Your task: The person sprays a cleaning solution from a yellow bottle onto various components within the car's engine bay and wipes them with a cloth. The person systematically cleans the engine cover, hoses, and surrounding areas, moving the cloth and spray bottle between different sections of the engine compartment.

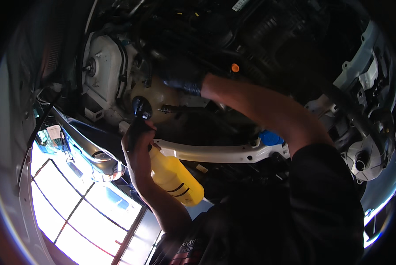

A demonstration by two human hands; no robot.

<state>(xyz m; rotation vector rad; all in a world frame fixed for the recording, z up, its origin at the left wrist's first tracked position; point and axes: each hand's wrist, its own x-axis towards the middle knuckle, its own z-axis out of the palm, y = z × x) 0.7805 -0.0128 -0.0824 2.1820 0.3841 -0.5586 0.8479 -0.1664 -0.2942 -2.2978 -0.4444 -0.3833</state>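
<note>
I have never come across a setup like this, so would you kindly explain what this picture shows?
There is no robot here, just a person. One wide fisheye camera on their head looks down, which bends straight edges. Below it is a vehicle's engine bay, with a pale crossbar, an orange part and a blue cap. The left hand seems to hold a tilted yellow bottle near its neck, close to a black round cap. The right hand, in a black glove, is by a pale tank; its fingers are too dark to make out.
</note>
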